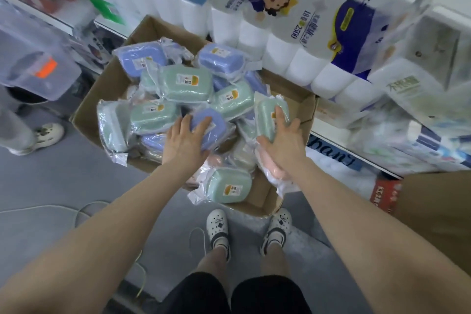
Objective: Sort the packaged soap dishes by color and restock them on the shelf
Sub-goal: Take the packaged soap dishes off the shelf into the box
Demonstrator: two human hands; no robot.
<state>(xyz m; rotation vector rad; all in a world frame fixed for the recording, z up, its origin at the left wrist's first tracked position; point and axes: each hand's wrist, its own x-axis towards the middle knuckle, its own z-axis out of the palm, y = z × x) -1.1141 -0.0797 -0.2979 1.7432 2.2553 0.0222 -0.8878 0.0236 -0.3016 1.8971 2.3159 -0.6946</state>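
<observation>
Two hands work in the cardboard box (107, 89) on the floor: the left hand (184, 140) curls over a blue soap dish (214, 126), the right hand (283, 144) lies on a green soap dish (267, 115), with a pink one (272, 167) under its palm. Better to lift one colour per hand, gripping the hard shell beneath the fingers, since the slack wrap looks slippery.
</observation>
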